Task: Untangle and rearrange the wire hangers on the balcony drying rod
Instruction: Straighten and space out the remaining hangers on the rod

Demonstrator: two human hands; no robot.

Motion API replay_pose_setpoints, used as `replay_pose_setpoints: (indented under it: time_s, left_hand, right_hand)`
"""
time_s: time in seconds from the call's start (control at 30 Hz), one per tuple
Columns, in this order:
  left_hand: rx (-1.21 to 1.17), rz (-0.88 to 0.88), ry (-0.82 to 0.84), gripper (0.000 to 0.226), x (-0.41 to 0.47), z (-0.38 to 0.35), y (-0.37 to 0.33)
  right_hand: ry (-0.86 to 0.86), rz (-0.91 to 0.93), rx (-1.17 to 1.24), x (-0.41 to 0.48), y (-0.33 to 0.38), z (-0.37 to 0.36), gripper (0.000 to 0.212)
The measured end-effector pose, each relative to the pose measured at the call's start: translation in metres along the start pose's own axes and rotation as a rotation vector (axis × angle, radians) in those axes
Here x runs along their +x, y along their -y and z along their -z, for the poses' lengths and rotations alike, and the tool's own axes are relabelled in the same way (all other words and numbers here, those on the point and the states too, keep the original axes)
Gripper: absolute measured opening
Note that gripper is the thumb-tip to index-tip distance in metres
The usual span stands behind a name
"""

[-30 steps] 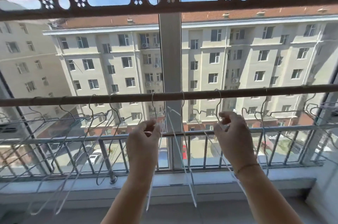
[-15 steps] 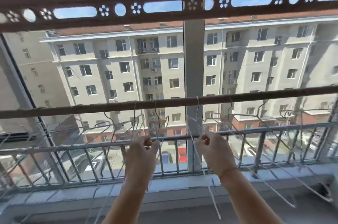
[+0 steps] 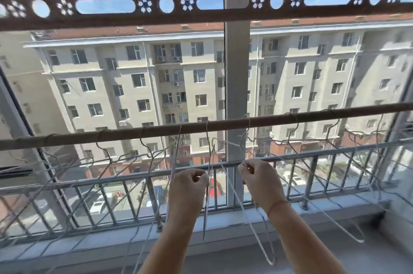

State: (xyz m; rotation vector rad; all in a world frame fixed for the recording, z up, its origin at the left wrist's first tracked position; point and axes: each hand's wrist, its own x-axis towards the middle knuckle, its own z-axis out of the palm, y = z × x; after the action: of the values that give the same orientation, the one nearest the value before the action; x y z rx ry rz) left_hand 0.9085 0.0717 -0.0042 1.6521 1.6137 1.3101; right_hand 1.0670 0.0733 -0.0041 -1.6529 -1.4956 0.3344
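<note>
Head view, sunlit balcony: working at the middle of the long brown drying rod (image 3: 134,134), just in front of the grey window post (image 3: 237,72). Pinching a thin white wire hanger (image 3: 207,206) between thumb and fingertips of the left hand (image 3: 188,186), fingers curled round the wire below the rod. Gripping, with the right hand (image 3: 260,181) close beside it, the wire of a second white hanger (image 3: 247,130), its hook sitting on the rod. Keeping the two hands near each other but apart, both under the rod and level with the grey metal railing (image 3: 335,153).

Judging by the layout, standing somewhere mid-task: separating this central pair, apparently the step in hand. Leaving, toward the rod's left end, a cluster of overlapping wire hangers (image 3: 125,159) slanting and crossing one another, and toward its right end another crowded group (image 3: 312,142), neither looking sorted or evenly spaced. Not being able to tell which wires are truly interlocked, thin strands blurring against the railing.
</note>
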Motion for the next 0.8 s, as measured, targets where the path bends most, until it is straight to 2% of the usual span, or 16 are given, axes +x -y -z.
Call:
replay_pose_setpoints:
  time_s: [0.13, 0.23, 0.27, 0.33, 0.4, 0.57, 0.67, 0.8]
  left_hand:
    - [0.022, -0.049, -0.033, 0.016, 0.002, 0.0, 0.001]
    - [0.048, -0.126, -0.17, 0.018, 0.002, 0.004, -0.002]
    - [0.055, -0.149, -0.22, 0.017, 0.002, 0.007, -0.003]
    - [0.066, -0.184, -0.316, 0.016, 0.003, 0.013, -0.004]
    - [0.093, -0.18, -0.367, 0.019, 0.005, 0.018, -0.001]
    - [0.189, -0.033, -0.235, 0.022, 0.008, 0.02, 0.01]
    - [0.205, -0.03, -0.217, 0.021, 0.008, 0.019, 0.012]
    - [0.223, -0.054, -0.194, 0.021, 0.009, 0.016, 0.012]
  right_hand:
    - [-0.002, -0.019, -0.002, -0.001, 0.0, -0.001, 0.029]
    - [-0.01, -0.034, -0.046, -0.001, 0.002, 0.003, 0.018]
    - [-0.048, -0.022, -0.079, -0.002, 0.003, 0.005, 0.018]
    - [-0.191, 0.038, -0.138, -0.006, 0.006, 0.007, 0.032]
    - [-0.293, 0.14, -0.109, -0.011, 0.015, 0.006, 0.035]
    - [-0.253, 0.197, -0.09, -0.013, 0.024, -0.006, 0.024]
    - [-0.325, 0.148, -0.139, -0.003, 0.014, 0.003, 0.021]
    - [-0.335, 0.057, -0.148, 0.012, -0.005, 0.023, 0.02]
